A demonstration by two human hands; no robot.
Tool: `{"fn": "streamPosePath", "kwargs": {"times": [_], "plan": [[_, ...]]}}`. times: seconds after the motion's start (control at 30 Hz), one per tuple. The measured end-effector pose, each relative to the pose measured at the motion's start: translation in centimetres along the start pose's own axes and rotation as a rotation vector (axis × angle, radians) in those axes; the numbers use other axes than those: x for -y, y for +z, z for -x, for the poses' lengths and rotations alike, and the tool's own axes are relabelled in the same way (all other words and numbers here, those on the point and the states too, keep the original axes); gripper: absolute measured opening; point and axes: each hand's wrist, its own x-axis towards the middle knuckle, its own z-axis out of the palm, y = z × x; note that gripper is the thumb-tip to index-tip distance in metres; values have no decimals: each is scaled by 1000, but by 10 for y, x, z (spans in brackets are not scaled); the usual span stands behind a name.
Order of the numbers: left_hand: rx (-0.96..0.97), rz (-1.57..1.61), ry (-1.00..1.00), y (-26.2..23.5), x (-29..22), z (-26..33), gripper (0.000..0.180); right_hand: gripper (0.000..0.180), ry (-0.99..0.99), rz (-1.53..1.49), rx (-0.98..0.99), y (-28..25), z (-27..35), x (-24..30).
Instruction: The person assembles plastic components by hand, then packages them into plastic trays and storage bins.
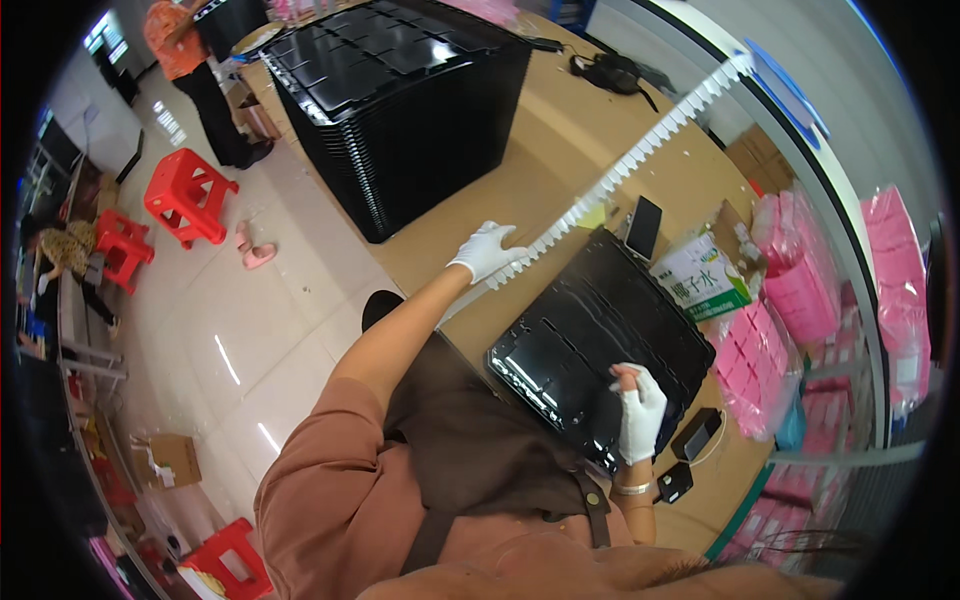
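Observation:
My left hand (pixel 488 252), in a white glove, is at the near end of a long white strip with a toothed edge (pixel 625 165). Its fingers are apart, and the fingertips seem to touch the strip or rest just beside it. My right hand (pixel 641 412), in a white glove with bare fingertips, is over the near right part of a stack of shiny black plastic trays (pixel 590 325). Thumb and fingers are pinched together there; whatever they hold, if anything, is too small to make out.
A tall stack of black trays (pixel 430 130) stands on the brown table at far left. A phone (pixel 643 226), an opened carton (pixel 703 275) and bagged pink trays (pixel 750 365) lie to the right. Red stools (pixel 190 195) stand on the floor; a person (pixel 190 80) works beyond.

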Motion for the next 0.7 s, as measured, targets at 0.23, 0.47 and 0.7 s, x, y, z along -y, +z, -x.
{"fn": "streamPosePath", "kwargs": {"times": [0.23,0.47,0.7], "plan": [[470,557,-36,-19,-10,2,30,29,105,-179,33,21,-29,-1],[152,996,-141,-93,-81,65,18,30,198,-424,200,128,-60,17],[-41,1241,-172,-79,-61,72,14,18,269,-548,130,173,-57,8]]}}
